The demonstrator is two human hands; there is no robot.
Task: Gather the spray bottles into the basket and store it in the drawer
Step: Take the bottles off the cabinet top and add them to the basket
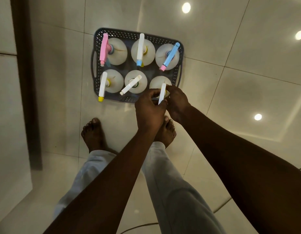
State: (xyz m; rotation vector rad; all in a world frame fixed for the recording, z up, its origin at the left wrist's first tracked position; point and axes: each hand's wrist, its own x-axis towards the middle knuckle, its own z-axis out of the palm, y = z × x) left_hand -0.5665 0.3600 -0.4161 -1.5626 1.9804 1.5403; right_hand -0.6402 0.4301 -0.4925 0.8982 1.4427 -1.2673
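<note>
Sixth spray bottle [160, 84] upright in lower-right slot of basket [138, 35], frame centre. Left hand [149, 107] and right hand [176, 100] both pinching its white trigger head [162, 93]; head's long axis pointing toward frame bottom. Basket lift next, probably.

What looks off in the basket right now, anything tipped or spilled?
Nothing stands out: six spray bottles stand upright in the basket, no spill on the floor. Both hands, left hand and right hand, are on the near-right bottle.
</note>
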